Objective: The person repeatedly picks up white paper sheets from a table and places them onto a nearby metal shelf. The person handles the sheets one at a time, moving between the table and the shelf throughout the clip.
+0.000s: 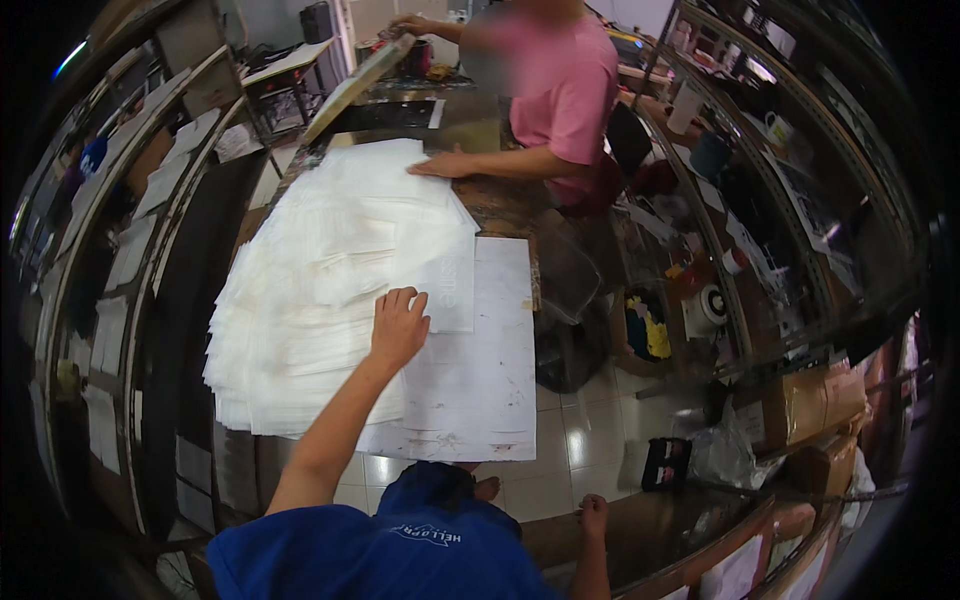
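A broad, fanned pile of thin white translucent sheets [310, 270] covers much of the work table. My left hand [402, 325] rests on the pile's right side, fingers bent and slightly apart, nothing visibly gripped. Just right of it, a sheet [450, 285] bears faint pale print. Beneath the pile's near right part lies a large white board [490, 400] with dark smudges. My right hand [593, 515] hangs low beside my body, away from the table, its fingers curled in with nothing seen in them.
Across the table a person in a pink shirt [565, 90] lays one hand [445, 163] on the pile's far end and holds up a tilted frame [360, 85] with the other. Shelves [130, 250] line the left; racks and cardboard boxes [815, 400] stand at right. A black bag [570, 350] sits beside the table.
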{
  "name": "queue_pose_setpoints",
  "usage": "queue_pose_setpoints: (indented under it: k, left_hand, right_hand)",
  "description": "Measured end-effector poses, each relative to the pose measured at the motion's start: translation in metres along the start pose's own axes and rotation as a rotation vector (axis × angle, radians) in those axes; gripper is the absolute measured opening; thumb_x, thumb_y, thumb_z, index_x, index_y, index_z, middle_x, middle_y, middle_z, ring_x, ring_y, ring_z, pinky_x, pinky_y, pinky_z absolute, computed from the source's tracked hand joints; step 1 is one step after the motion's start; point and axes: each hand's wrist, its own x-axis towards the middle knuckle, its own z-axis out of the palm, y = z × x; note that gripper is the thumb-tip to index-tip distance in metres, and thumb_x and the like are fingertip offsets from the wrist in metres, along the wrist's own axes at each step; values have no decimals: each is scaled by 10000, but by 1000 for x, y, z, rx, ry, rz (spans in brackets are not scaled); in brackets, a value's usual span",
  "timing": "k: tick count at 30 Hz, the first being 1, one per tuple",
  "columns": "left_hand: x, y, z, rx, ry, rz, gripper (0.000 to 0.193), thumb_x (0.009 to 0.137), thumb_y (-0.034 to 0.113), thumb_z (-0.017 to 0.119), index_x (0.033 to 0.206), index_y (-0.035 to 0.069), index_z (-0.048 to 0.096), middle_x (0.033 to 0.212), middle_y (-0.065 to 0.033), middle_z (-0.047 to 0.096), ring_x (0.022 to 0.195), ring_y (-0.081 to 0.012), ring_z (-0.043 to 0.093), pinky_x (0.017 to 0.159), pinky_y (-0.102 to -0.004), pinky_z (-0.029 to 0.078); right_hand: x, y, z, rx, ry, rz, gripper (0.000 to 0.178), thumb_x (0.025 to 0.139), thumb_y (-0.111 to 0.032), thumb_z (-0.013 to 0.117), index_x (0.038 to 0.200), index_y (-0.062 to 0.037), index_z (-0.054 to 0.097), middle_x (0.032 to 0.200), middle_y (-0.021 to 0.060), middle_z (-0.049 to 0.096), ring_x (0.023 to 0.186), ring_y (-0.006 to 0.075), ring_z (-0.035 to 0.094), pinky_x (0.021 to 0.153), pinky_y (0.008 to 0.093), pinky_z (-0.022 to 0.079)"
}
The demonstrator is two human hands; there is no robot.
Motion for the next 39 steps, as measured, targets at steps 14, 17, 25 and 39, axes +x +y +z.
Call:
queue_pose_setpoints:
  k: [14, 17, 25, 39]
  left_hand:
    - [1, -3, 31, -1, -333, 360, 41, 770, 105, 578, 736, 82, 574, 726, -57, 561, 710, -214, 563, 719, -369, 399]
    - [-7, 24, 23, -92, -357, 408, 32, 749, 104, 576, 727, 87, 560, 713, -54, 551, 688, -213, 560, 700, -363, 399]
    - [-44, 106, -18, -363, -291, 375, 117, 752, 153, 597, 842, 78, 611, 775, -43, 564, 749, -194, 560, 706, -350, 394]
    - [-65, 175, 32, -2235, -1142, -874, 489, 941, 321, 535, 1351, 73, 435, 1279, -88, 537, 1177, -230, 517, 975, -396, 441]
  right_hand:
    - [-95, -22, 27, 6, 12, 86, 235, 931, -170, 521, 1048, 31, 548, 881, 77, 573, 840, 131, 559, 722, 285, 465]
    - [-79, -179, 61, 140, -95, -168, 307, 936, -147, 525, 1196, 12, 497, 975, 83, 579, 815, 127, 566, 708, 273, 473]
    - [-66, -359, 162, -74, -744, -312, 425, 937, -132, 556, 1339, -47, 451, 951, 101, 625, 808, 158, 615, 726, 283, 513]
    - [-75, -360, 73, 565, -281, -254, 166, 915, -15, 474, 1075, -41, 515, 984, 29, 549, 786, 81, 532, 657, 227, 465]
